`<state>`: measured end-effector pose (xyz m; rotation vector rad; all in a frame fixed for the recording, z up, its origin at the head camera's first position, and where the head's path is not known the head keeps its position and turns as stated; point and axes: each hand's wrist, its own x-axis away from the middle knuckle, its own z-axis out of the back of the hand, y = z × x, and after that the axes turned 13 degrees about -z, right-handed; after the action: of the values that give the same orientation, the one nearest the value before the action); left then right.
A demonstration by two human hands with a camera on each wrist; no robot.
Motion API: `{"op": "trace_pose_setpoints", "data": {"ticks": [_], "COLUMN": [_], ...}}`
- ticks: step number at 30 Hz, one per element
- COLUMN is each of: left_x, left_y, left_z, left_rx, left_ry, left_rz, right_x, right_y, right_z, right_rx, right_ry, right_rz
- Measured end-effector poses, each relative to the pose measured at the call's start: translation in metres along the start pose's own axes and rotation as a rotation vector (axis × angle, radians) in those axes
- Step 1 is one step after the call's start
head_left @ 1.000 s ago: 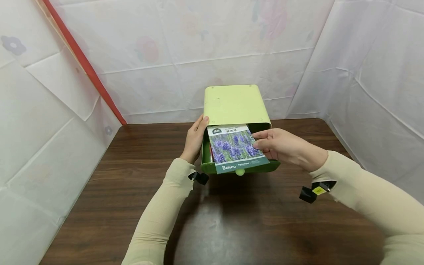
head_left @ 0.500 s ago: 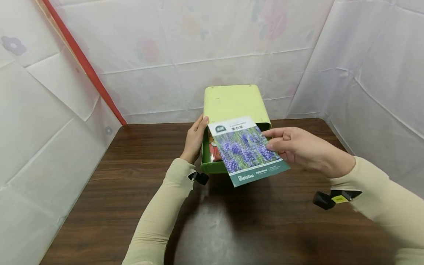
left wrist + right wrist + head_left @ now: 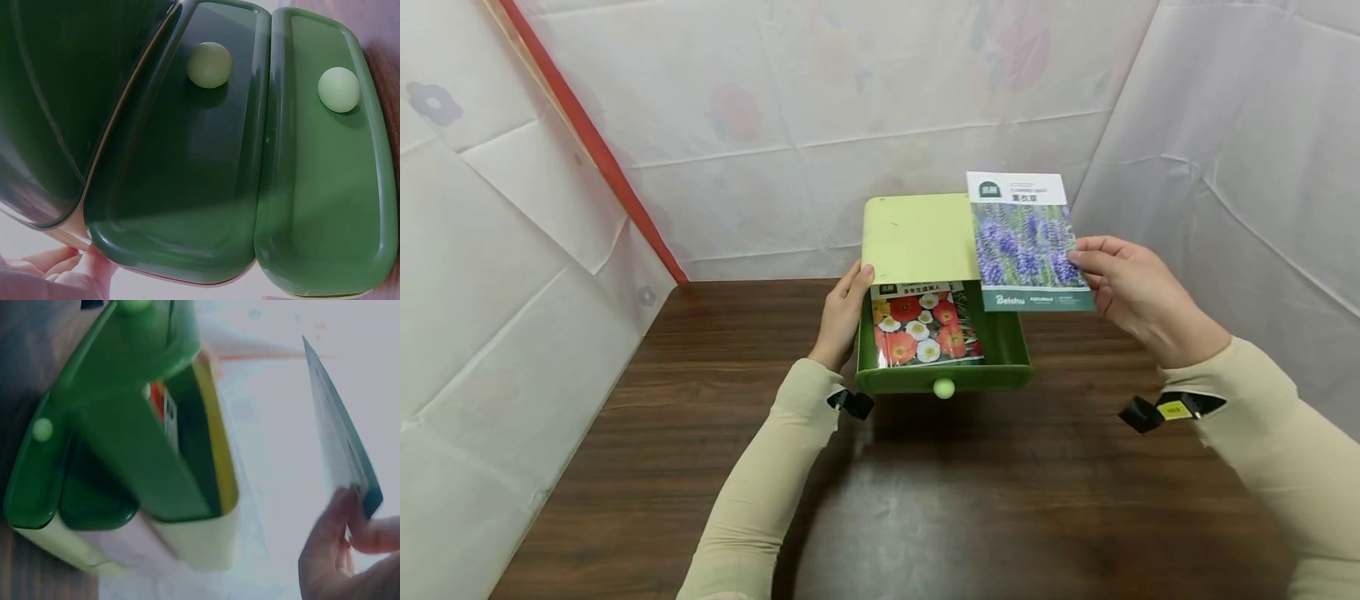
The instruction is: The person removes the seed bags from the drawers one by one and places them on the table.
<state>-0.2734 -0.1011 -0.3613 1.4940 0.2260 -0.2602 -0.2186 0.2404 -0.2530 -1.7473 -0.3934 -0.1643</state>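
Note:
In the head view my right hand pinches a seed packet with a purple-flower picture by its right edge. It holds the packet up over the right side of the light green drawer cabinet. My left hand rests with mostly straight fingers against the cabinet's left side. The top drawer, dark green with a round knob, is pulled out. Inside it lies a seed packet with red and white flowers, with another packet partly hidden beneath. The right wrist view shows the held packet nearly edge-on.
In the left wrist view two lower drawers stand closed, the middle one and the bottom one, each with a round knob. The cabinet stands on a dark wooden table, near a white sheet wall. A red strip runs down at left.
My right hand has lifted the purple-flower packet out of the drawer, up and to the right, uncovering the red-and-white flower packet. My left hand has stayed at the cabinet's side.

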Motion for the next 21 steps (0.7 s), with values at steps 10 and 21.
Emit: {"op": "trace_pose_setpoints", "data": {"ticks": [10, 21], "left_x": [0.026, 0.026], "left_y": [0.029, 0.028], "left_z": [0.035, 0.035], "left_rx": [-0.005, -0.002], "left_ry": [-0.013, -0.003], "left_rz": [0.008, 0.017], "right_x": [-0.007, -0.063], "right_y": [0.014, 0.047], "right_z": [-0.024, -0.001], "right_rx": [-0.116, -0.065], "right_ry": [0.313, 0.615], "right_rz": [0.043, -0.031]}}
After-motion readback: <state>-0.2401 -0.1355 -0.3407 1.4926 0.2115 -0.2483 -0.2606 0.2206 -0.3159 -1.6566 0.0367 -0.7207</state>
